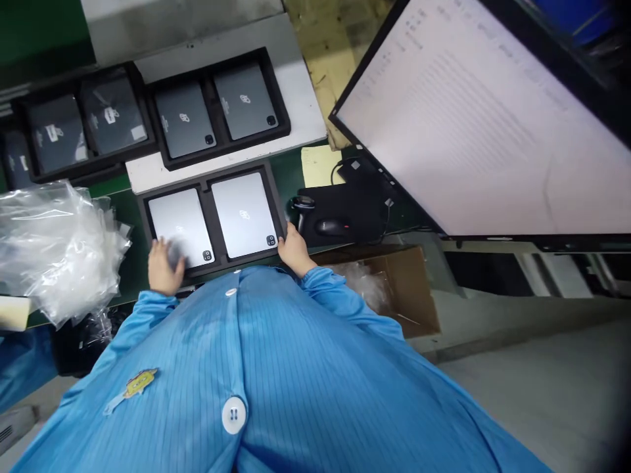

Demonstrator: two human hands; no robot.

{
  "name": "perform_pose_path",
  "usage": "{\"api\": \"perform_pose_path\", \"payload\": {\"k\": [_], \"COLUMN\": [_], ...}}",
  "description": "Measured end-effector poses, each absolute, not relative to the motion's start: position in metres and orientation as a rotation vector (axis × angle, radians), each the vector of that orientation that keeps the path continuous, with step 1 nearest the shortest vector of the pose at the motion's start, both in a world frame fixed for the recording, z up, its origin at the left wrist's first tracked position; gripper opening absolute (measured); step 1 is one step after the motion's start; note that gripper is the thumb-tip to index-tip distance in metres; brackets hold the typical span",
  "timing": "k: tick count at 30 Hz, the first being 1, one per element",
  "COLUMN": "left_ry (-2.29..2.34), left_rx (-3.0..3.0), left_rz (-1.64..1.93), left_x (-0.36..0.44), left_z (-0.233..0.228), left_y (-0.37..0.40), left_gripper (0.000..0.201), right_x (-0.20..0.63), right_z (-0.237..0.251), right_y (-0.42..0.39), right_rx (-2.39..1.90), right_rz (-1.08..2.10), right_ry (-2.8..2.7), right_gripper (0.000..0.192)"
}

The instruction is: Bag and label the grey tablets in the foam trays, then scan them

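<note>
A black foam tray [206, 223] lies before me with two silver tablets, camera corners toward me: a left tablet [181, 220] and a right tablet [245, 226]. My left hand [165, 269] is over the tray's near left corner, its thumb spread from its fingers, beside the left tablet. Slight blur covers its fingertips, and I see nothing held in it. At the opposite side, my right hand [296, 253] closes on the tray's right edge near the right tablet's camera; its underside fingers are hidden.
Behind stand a tray of dark grey tablets [215, 105] and another tray with film-wrapped tablets [81, 125]. Clear plastic bags [59, 249] pile up at left. To the right are a barcode scanner [302, 207], a mouse [331, 227], a large monitor [473, 118] and a cardboard box [409, 282].
</note>
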State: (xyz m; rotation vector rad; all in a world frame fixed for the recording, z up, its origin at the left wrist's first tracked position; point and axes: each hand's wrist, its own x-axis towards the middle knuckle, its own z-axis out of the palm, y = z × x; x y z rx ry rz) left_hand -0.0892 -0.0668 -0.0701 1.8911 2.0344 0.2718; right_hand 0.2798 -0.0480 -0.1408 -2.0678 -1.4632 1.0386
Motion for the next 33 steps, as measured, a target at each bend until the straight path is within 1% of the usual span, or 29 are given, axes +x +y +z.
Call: {"api": "perform_pose_path", "payload": {"k": [2,3,4,6,8,12,15,18,21,24,29,33], "left_ry": [2.299,2.355,2.375,2.395,2.448,2.498,2.485,2.517,2.552,2.537,2.479,2.438], "left_rx": [1.462,1.254,1.090,0.930,0.909,0.917,0.969,0.986,0.970,0.905,0.889,0.977], "left_rz": [0.300,0.274,0.243,0.219,0.252,0.287,0.235,0.206,0.238,0.305,0.534,0.668], "left_x": [-0.106,-0.110,-0.110,-0.107,-0.102,-0.099,-0.100,-0.099,-0.099,-0.099,-0.089,-0.070], "left_z": [-0.071,-0.072,-0.074,-0.079,-0.084,-0.088,-0.085,-0.077,-0.064,-0.049,-0.033,-0.033], "left_y": [-0.081,-0.085,-0.088,-0.089,-0.089,-0.089,-0.090,-0.091,-0.091,-0.089,-0.073,-0.025], "left_gripper": [0.077,0.079,0.076,0.060,0.047,0.041,0.042,0.047,0.051,0.050,0.048,0.049], "right_x": [0.279,0.279,0.279,0.279,0.279,0.279,0.278,0.280,0.287,0.299,0.320,0.342], "right_z": [-0.142,-0.142,-0.143,-0.142,-0.140,-0.137,-0.137,-0.132,-0.121,-0.106,-0.091,-0.091], "right_y": [-0.046,-0.046,-0.046,-0.046,-0.047,-0.048,-0.049,-0.050,-0.048,-0.038,0.004,0.062], "right_rx": [-2.101,-2.115,-2.125,-2.128,-2.133,-2.160,-2.141,-2.101,-1.984,-1.847,-1.730,-1.703], "right_rz": [1.030,1.021,1.012,1.004,1.020,1.050,1.066,1.055,1.009,0.981,0.910,0.840], "right_ry": [-1.478,-1.486,-1.496,-1.516,-1.529,-1.522,-1.499,-1.483,-1.473,-1.448,-1.383,-1.345], "right_gripper": [0.062,0.062,0.062,0.062,0.062,0.062,0.062,0.063,0.061,0.057,0.054,0.055]}}
